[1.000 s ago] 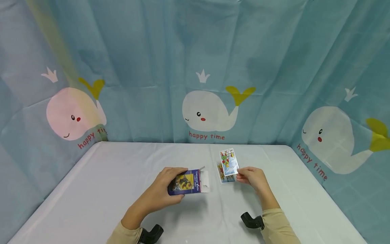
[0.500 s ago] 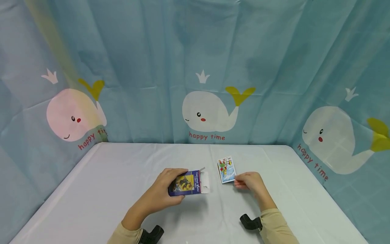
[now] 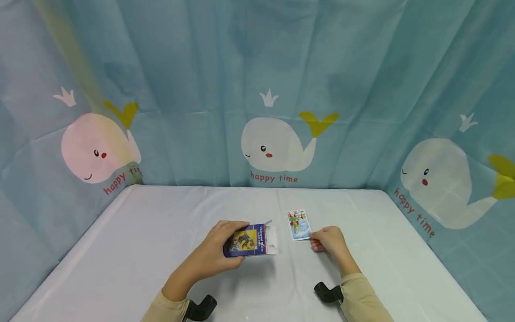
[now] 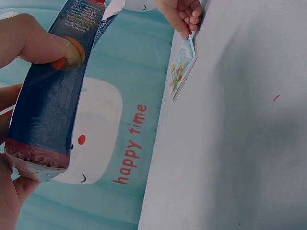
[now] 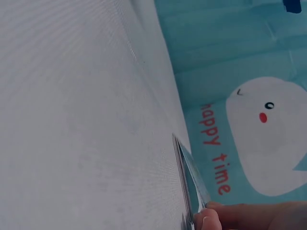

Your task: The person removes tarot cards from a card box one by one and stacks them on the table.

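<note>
My left hand (image 3: 210, 251) grips a purple tarot card box (image 3: 244, 240) by its long sides, above the table. The box's white end flap (image 3: 271, 240) hangs open on the right; the left wrist view shows its dark blue narrow side (image 4: 48, 100) with the thumb across it. With thumb and fingers, my right hand (image 3: 333, 245) pinches the lower right corner of a colourful tarot card (image 3: 298, 224). That card lies over a thin stack of cards (image 5: 181, 175), its near edge tilted up from it in the right wrist view.
A white cloth covers the table (image 3: 132, 250). Behind and beside it hangs a blue curtain (image 3: 193, 89) with whale prints. Black curved wrist mounts (image 3: 327, 293) sit at both sleeves.
My right hand has brought the pinched card down and slightly nearer, onto the stack, which it now covers in the head view. The left hand and box have hardly moved.
</note>
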`<action>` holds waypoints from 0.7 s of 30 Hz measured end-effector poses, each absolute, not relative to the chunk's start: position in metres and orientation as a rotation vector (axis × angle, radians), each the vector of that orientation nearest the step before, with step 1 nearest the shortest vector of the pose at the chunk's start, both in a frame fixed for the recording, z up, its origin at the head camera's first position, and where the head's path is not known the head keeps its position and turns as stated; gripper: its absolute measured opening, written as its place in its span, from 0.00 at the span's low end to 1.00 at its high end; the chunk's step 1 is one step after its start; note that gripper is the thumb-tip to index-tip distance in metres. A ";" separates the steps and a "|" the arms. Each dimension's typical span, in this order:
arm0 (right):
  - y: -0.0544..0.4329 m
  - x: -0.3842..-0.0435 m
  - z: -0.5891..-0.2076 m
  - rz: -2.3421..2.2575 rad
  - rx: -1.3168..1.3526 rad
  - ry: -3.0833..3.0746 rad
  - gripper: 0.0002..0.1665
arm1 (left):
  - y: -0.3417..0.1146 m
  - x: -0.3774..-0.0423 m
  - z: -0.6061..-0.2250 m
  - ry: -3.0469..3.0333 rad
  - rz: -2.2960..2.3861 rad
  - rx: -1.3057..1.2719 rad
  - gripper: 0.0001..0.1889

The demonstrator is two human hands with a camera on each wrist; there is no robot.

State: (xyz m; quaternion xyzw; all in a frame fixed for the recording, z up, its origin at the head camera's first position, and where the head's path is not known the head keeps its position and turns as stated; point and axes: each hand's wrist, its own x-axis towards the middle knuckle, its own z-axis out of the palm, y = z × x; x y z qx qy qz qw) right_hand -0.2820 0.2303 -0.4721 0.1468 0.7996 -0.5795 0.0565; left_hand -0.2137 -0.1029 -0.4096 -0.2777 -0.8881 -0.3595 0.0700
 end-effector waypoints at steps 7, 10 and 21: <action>0.228 -0.283 -0.473 -1.653 0.441 2.525 0.07 | -0.103 -0.216 -0.410 -2.693 -1.068 -0.834 0.38; 0.228 -0.282 -0.473 -1.594 0.413 2.572 0.08 | -0.102 -0.215 -0.411 -2.699 -1.080 -0.822 0.38; 0.227 -0.284 -0.472 -1.508 0.409 2.630 0.08 | -0.102 -0.216 -0.411 -2.709 -1.075 -0.819 0.38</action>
